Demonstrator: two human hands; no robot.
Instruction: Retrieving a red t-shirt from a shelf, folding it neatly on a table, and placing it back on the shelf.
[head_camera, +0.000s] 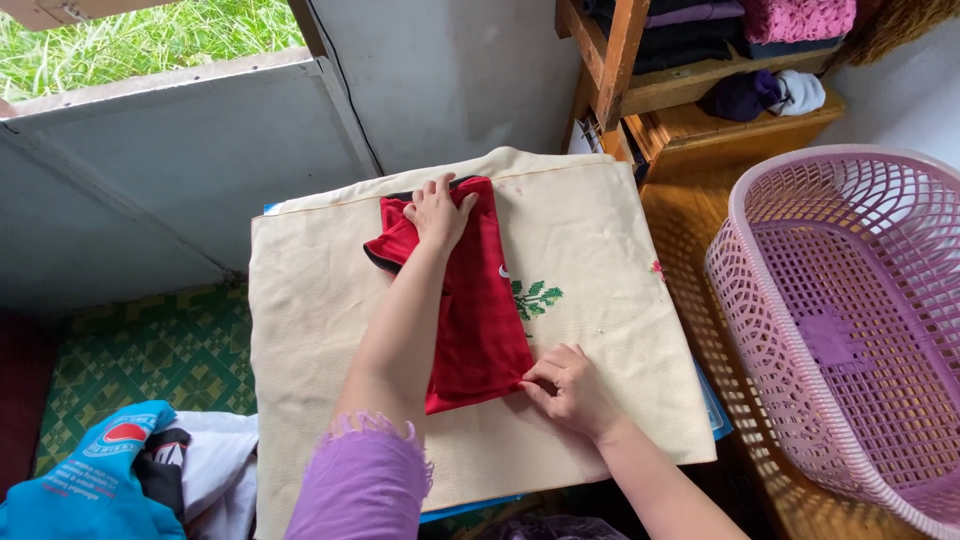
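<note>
I see the red garment (478, 310) lying folded on a cream embroidered cloth (590, 250). Left hand (438, 212) presses flat, fingers spread, on its far end. Right hand (572, 388) pinches the near corner. Pink plastic basket (850, 320) sits right.

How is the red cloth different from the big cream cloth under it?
The red striped garment is small, folded into a narrow strip, and held by the left hand and right hand. The cream embroidered cloth is far wider, spread flat, pale, with a green stitched leaf motif. Both are fabric, lying flat.
</note>
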